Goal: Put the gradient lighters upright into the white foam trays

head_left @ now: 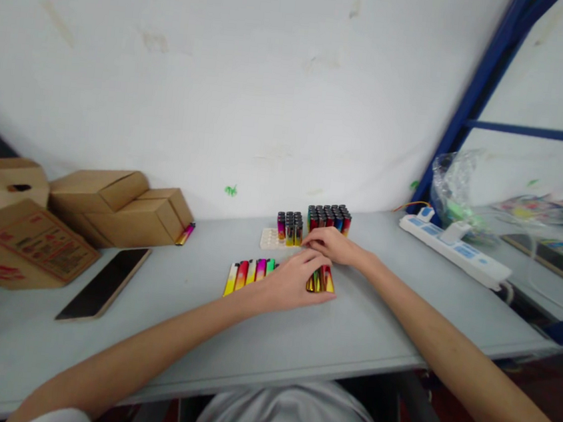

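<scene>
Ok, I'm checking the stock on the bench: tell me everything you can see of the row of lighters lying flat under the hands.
The row of glossy, gradient-coloured lighters lies flat, side by side, on the pale grey table, in yellow, red, pink and green tones. The left hand covers its middle; gold-red ones show at the right end. The right hand rests just behind.

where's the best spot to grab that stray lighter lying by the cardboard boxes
Pinch the stray lighter across its long narrow sides near the middle, coming from above and from its right side. It lies flat on the table with the cardboard boxes close on its left, so that side is blocked.
</scene>
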A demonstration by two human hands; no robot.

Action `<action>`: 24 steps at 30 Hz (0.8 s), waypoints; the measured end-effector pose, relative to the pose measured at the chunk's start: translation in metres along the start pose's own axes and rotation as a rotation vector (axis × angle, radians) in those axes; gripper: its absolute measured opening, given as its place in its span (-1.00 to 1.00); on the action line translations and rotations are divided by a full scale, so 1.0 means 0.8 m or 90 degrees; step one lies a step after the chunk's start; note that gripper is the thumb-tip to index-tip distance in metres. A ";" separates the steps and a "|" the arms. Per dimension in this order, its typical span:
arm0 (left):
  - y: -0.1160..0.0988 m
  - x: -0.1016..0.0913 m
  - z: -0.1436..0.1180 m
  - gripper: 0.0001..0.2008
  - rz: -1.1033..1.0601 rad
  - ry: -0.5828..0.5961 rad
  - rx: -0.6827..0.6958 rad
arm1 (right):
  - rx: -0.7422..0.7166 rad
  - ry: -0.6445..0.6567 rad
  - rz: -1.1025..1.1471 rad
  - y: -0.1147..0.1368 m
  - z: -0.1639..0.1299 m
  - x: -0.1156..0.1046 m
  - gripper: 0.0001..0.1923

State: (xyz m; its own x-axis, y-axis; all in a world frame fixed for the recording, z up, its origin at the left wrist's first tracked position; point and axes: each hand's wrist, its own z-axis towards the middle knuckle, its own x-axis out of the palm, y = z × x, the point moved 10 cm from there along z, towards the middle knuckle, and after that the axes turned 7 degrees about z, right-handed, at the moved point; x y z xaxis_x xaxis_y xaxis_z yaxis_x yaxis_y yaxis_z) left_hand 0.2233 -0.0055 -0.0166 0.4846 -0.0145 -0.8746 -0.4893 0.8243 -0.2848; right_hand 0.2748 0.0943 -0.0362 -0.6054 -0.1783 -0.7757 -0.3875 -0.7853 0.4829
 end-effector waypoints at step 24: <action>0.098 -0.050 -0.069 -0.55 -0.599 -0.173 -0.331 | 0.042 0.030 -0.015 0.005 -0.003 0.002 -0.69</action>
State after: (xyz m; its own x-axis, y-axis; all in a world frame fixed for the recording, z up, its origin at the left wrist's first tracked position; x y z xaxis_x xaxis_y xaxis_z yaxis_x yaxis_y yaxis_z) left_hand 0.1254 0.0287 -0.0256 0.9344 -0.3331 -0.1260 -0.0563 0.2111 -0.9758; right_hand 0.2739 0.0893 -0.0367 -0.5627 -0.1892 -0.8047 -0.4474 -0.7489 0.4889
